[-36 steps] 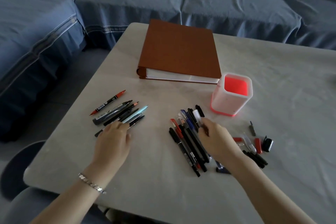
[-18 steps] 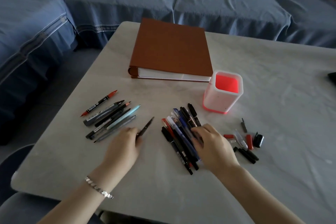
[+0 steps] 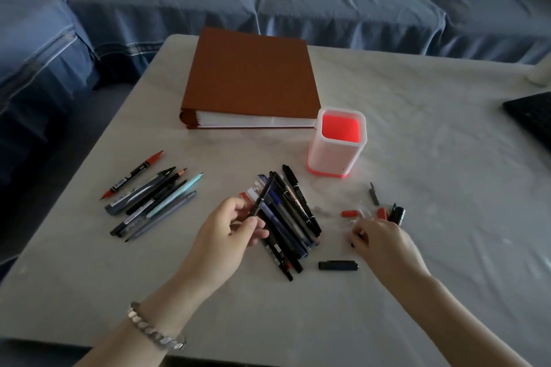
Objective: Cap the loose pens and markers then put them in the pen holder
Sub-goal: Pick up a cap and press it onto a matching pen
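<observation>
My left hand (image 3: 231, 228) holds a thin black pen (image 3: 262, 197) tilted above the middle pile of pens (image 3: 290, 217). A second group of uncapped pens and markers (image 3: 152, 197) lies to the left. My right hand (image 3: 380, 238) rests over the loose caps (image 3: 375, 213) at the right, its fingers curled around a small dark cap. One dark cap (image 3: 338, 265) lies alone nearer to me. The white pen holder (image 3: 337, 155) with a red inside stands upright behind the piles.
A brown binder (image 3: 250, 77) lies flat behind the pens, beside the holder. The pale table (image 3: 447, 158) has a dark flat object (image 3: 533, 116) at its right edge. A blue sofa (image 3: 268, 0) runs along the far and left sides.
My left hand lifted the thin black pen from the left group and carried it right, over the middle pile. My right hand left that pile and moved right to the caps.
</observation>
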`<state>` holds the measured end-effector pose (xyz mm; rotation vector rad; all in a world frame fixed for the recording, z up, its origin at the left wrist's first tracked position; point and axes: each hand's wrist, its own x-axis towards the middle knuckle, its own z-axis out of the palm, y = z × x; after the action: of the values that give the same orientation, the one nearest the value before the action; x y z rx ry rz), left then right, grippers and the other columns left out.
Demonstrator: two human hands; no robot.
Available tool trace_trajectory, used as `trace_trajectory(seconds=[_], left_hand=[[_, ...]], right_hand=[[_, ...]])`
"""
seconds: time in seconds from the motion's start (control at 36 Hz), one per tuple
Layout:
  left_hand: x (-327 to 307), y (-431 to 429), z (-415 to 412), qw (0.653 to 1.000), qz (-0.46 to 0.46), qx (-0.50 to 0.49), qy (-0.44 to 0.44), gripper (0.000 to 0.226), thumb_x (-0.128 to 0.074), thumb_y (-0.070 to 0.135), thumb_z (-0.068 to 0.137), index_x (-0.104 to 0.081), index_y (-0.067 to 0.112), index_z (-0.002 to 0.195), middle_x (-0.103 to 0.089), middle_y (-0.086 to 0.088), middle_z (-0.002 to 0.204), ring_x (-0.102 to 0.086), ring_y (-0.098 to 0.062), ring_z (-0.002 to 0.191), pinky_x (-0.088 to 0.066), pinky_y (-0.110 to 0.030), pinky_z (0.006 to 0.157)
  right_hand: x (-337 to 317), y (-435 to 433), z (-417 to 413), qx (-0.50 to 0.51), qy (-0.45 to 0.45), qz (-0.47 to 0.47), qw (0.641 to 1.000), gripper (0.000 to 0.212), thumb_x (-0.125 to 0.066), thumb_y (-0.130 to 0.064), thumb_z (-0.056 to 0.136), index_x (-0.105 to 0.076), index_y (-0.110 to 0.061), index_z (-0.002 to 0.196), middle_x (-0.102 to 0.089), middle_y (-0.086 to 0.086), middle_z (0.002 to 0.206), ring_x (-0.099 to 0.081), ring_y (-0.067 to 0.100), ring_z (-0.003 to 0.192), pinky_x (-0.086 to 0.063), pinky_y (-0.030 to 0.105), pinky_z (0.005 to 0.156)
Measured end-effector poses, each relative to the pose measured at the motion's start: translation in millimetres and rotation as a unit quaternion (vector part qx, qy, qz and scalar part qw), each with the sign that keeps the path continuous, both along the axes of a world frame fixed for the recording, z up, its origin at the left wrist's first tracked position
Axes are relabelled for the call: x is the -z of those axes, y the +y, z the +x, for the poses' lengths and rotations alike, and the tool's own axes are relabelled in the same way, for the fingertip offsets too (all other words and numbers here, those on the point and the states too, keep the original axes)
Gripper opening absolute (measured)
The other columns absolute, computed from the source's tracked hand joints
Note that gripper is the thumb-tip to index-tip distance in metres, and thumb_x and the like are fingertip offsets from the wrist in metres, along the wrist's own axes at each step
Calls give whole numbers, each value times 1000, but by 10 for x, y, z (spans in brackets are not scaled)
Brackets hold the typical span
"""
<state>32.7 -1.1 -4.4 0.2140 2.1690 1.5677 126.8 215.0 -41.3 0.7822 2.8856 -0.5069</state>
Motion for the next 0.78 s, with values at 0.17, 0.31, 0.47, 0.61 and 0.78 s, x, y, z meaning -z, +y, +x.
trace_trajectory(seconds=[0.17, 0.31, 0.47, 0.61, 0.78], left_hand=[[-95, 65, -18, 979, 152, -74, -111, 24, -38, -6, 93, -53, 7, 107, -59, -7, 78, -71, -21, 78, -56, -35, 78], [-242, 102, -11, 922, 316, -108, -198, 23, -34, -6, 93, -49, 11, 90, -66, -9, 77, -68, -30, 91, -53, -38, 85], [-320, 138, 44, 891, 387, -101, -217, 25, -37, -2, 91, -46, 17, 77, -72, -15, 93, -68, -28, 95, -57, -28, 78], [-311, 153, 88, 900, 370, -99, -206, 23, -39, -2, 90, -46, 16, 77, -72, -17, 92, -69, -29, 90, -57, -32, 79], [-299, 144, 126, 896, 372, -118, -214, 24, -38, -3, 91, -45, 15, 77, -72, -16, 91, -69, -29, 88, -58, -31, 74]], right_hand=[[24, -121, -33, -3, 15, 6, 1000, 16, -51, -16, 86, -62, -16, 97, -62, -2, 99, -58, 23, 83, -45, 29, 63], [-79, -160, -20, 34, 123, -94, 987, 20, -63, -7, 75, -70, -19, 90, -67, -5, 94, -61, 17, 81, -46, 19, 69], [-444, -434, -44, 38, 253, -336, 907, 43, -62, 7, 73, -66, -35, 72, -68, -8, 73, -64, 4, 70, -47, 7, 66], [-647, -580, -65, 43, 322, -413, 851, 46, -61, 11, 76, -70, -32, 61, -64, -3, 68, -57, 4, 57, -43, 8, 57], [-634, -673, -76, 73, 340, -454, 821, 36, -63, 9, 76, -71, -25, 67, -67, 4, 67, -59, 8, 57, -47, 10, 58]])
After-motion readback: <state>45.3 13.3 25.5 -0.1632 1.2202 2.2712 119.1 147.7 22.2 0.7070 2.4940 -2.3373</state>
